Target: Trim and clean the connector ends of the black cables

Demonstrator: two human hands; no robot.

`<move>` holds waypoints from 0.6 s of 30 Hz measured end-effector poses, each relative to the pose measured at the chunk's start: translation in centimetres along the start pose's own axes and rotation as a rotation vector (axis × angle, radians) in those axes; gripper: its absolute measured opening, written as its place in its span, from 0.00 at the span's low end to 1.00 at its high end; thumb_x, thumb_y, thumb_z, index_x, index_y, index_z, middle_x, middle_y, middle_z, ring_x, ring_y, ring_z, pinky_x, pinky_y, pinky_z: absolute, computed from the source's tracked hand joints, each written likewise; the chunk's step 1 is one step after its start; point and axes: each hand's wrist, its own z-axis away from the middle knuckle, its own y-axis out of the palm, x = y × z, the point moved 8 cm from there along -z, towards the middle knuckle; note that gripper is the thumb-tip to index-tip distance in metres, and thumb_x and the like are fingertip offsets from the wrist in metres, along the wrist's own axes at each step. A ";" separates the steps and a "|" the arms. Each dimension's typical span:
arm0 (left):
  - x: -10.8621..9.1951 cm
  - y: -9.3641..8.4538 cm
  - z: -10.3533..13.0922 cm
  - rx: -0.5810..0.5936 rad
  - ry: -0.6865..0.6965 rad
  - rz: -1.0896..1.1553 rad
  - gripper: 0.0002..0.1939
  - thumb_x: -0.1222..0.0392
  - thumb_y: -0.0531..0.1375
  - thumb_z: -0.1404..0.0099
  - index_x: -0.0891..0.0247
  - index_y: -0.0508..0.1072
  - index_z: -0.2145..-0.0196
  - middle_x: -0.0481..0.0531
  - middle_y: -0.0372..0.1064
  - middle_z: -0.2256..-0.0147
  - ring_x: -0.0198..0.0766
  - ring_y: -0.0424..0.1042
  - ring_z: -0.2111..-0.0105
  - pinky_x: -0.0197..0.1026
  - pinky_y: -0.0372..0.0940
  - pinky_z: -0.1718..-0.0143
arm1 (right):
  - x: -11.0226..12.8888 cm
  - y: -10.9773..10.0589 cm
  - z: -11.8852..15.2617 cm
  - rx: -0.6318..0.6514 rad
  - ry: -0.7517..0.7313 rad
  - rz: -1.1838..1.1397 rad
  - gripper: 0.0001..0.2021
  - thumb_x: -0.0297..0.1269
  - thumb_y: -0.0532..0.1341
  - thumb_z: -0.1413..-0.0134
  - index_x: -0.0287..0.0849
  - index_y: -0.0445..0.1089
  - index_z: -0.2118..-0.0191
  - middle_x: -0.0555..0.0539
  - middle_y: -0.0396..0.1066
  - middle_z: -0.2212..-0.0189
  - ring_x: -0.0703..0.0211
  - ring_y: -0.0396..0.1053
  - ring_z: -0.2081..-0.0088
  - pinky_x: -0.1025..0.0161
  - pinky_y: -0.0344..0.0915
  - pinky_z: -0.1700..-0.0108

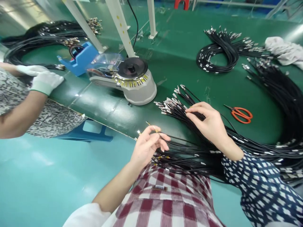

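Observation:
My left hand [148, 145] is closed in a pinch on a thin black cable [178, 138] near its yellow-tipped end, above the table's front edge. My right hand [207, 123] rests at a bundle of black cables [177, 112] with white-tagged ends, its thumb and fingers close together at one cable near the tags. More black cables [189, 157] with small white labels lie beneath both hands and across my checkered apron [165, 201].
A round tape dispenser [142, 90] and a blue tape holder [82, 60] stand left of centre. Orange-handled scissors [243, 114] lie right. Coiled cables [217, 60] and a thick cable bundle [284, 94] lie beyond. At left, a person's gloved hands [44, 80].

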 end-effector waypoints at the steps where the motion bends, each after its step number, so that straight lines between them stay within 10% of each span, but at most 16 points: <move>1: -0.2 -0.2 0.1 -0.024 0.027 -0.014 0.11 0.57 0.62 0.34 0.63 0.66 0.59 0.57 0.79 0.65 0.37 0.77 0.73 0.34 0.69 0.72 | -0.4 -0.3 0.1 0.006 0.015 0.061 0.06 0.36 0.63 0.40 0.44 0.77 0.61 0.46 0.74 0.61 0.55 0.73 0.60 0.57 0.67 0.56; 9: -1.5 -3.6 1.9 -0.308 0.210 -0.662 0.13 0.53 0.61 0.34 0.65 0.75 0.69 0.52 0.75 0.70 0.35 0.70 0.75 0.36 0.64 0.73 | -0.1 2.2 1.8 0.186 -0.204 0.667 0.08 0.38 0.63 0.40 0.41 0.76 0.67 0.45 0.75 0.62 0.51 0.70 0.56 0.46 0.51 0.40; 13: -4.0 -4.6 3.7 -0.465 0.360 -1.039 0.21 0.57 0.65 0.38 0.64 0.65 0.84 0.43 0.56 0.83 0.30 0.55 0.80 0.35 0.53 0.76 | 0.3 2.3 2.0 0.158 -0.253 0.688 0.10 0.33 0.59 0.38 0.41 0.76 0.69 0.46 0.75 0.65 0.53 0.70 0.58 0.47 0.53 0.42; 18: -3.8 -1.9 2.3 -0.294 0.327 -0.856 0.15 0.57 0.61 0.35 0.63 0.72 0.78 0.47 0.66 0.78 0.31 0.61 0.79 0.35 0.57 0.75 | 1.1 0.7 2.3 0.022 -0.304 0.668 0.10 0.30 0.59 0.40 0.45 0.75 0.70 0.48 0.76 0.63 0.54 0.71 0.59 0.47 0.56 0.42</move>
